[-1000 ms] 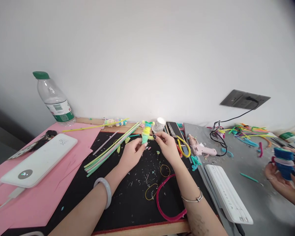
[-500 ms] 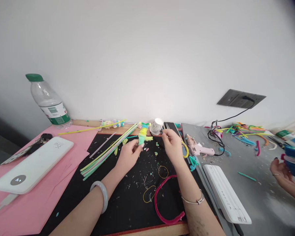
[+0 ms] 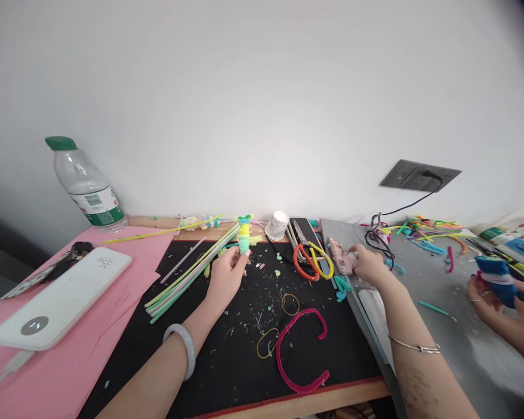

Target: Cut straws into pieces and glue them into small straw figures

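My left hand (image 3: 227,269) is closed on the lower end of a small pipe-cleaner figure (image 3: 244,233), wound in yellow, blue and mint green and held upright. My right hand (image 3: 370,266) reaches to the right, its fingers wrapped around the handle of a pink hot glue gun (image 3: 341,258) lying on the grey mat. Between my hands, scissors (image 3: 306,254) with an orange and a yellow handle loop lie by a white paper cup (image 3: 278,224). A bundle of pastel pipe cleaners (image 3: 187,280) rests left of my left hand.
A bent magenta pipe cleaner (image 3: 280,355) and scraps lie on the black mat (image 3: 227,372). At left are a plastic bottle (image 3: 87,183) and white power bank (image 3: 65,294). A black cord (image 3: 413,205) runs to the wall socket. Another person's hands (image 3: 502,311) hold a blue bundle at right.
My right hand has moved right, from beside the paper cup to the hot glue gun, uncovering the scissors. My left hand has shifted slightly left with the figure.
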`<state>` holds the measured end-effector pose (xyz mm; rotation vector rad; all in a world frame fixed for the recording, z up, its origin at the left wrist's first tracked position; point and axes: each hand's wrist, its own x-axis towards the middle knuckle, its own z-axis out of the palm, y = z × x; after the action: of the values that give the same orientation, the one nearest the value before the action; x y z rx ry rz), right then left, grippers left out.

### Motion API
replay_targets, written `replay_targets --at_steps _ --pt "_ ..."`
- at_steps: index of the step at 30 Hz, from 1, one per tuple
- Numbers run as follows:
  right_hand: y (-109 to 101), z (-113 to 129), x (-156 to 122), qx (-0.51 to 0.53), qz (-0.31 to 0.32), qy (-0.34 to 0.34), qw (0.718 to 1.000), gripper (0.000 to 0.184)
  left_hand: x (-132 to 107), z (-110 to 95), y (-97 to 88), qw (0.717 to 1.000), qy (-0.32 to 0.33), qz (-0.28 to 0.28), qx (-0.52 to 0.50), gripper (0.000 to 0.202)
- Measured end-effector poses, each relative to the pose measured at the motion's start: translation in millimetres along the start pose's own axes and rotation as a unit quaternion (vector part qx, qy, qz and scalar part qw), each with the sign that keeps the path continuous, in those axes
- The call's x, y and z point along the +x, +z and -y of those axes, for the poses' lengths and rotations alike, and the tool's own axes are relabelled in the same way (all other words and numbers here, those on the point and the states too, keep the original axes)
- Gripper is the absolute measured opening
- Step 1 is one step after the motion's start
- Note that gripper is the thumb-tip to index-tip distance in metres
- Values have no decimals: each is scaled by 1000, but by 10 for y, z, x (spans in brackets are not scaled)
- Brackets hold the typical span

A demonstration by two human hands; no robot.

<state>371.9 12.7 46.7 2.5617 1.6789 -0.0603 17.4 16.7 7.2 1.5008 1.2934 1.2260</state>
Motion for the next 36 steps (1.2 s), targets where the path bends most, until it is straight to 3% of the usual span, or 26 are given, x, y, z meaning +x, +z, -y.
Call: replay_targets --at_steps 6,11,15,17,19,23,27,31,36 --pt "-69 39 -94 11 -7 -12 1000 46 2 5 -8 1000 -4 -5 -4 29" --pt "-231 116 -235 96 -135 -23 986 48 14 32 0 1000 -3 -14 1 29" --pt "-407 429 -441 253 -219 -111 936 42 26 47 13 1000 -5 -19 0 28" --pt "-435 635 -521 344 -208 -145 904 30 32 53 19 1000 -7 -19 -1 28" --pt "-387 840 -563 420 -183 -138 878 27 35 58 20 1000 -8 -21 5 28" --pt "-132 1173 -592 544 -59 -189 815 33 25 53 9 998 -2 -39 41 28" --pt "51 1352 -677 475 -38 -250 843 28 0 32 -2 995 25 -58 79 26" --pt "50 1405 -756 431 -69 -270 858 34 -14 27 7 992 46 -64 101 24" --pt "26 1399 -771 420 -54 -274 863 36 -10 25 19 990 49 -69 109 25"
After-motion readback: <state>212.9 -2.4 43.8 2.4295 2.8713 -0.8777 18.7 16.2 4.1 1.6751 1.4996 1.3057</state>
